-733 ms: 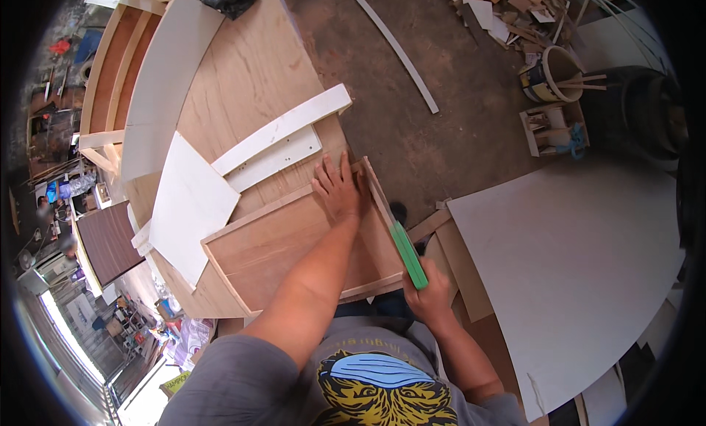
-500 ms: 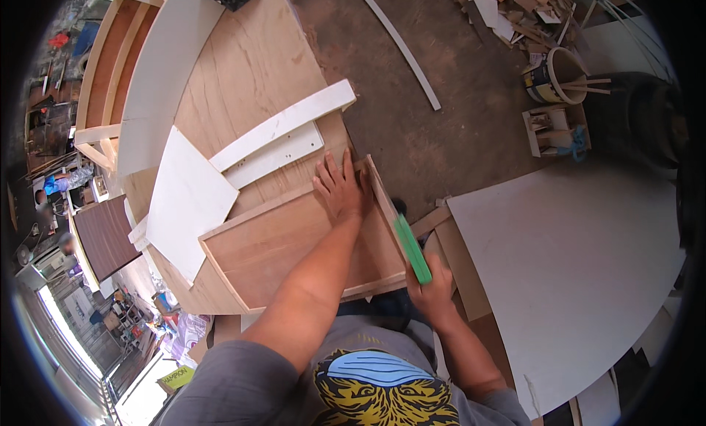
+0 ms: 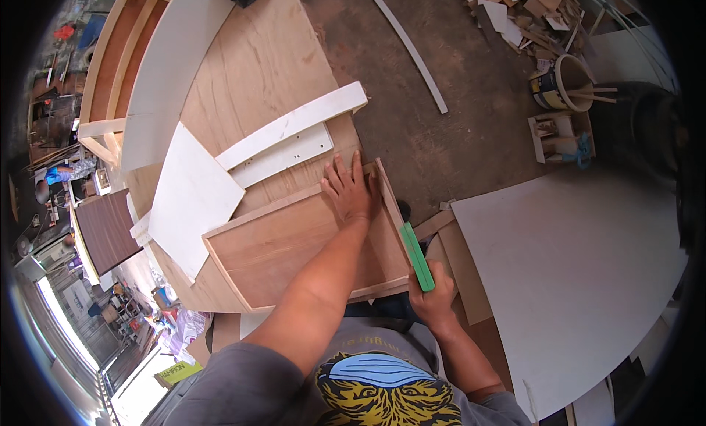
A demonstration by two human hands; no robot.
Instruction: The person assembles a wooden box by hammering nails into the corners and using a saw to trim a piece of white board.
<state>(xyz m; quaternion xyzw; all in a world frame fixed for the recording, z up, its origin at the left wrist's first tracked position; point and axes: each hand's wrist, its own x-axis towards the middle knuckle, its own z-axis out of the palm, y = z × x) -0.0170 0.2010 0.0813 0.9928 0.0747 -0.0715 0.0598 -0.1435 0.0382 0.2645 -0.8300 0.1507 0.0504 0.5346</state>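
A shallow wooden tray-like frame (image 3: 294, 249) with a thin raised rim and a flat panel inside lies on the plywood worktop. My left hand (image 3: 351, 194) rests on its far right corner, fingers spread over the far rim and palm toward the panel. In my right hand (image 3: 432, 297) is a long, flat green block-shaped tool (image 3: 417, 257), gripped at its near end. The tool lies along the outer face of the frame's right side. Its working face is hidden from view.
Two white strips (image 3: 294, 124) and a white angular board (image 3: 195, 198) lie on the plywood top (image 3: 272, 51). To the right stands a large white panel (image 3: 566, 279). A bucket (image 3: 562, 84), a small box (image 3: 562, 137) and scrap wood (image 3: 529, 21) are on the floor.
The green tool has slid slightly toward me along the frame's right side. My left hand keeps its place on the corner. The whole view has shifted a little.
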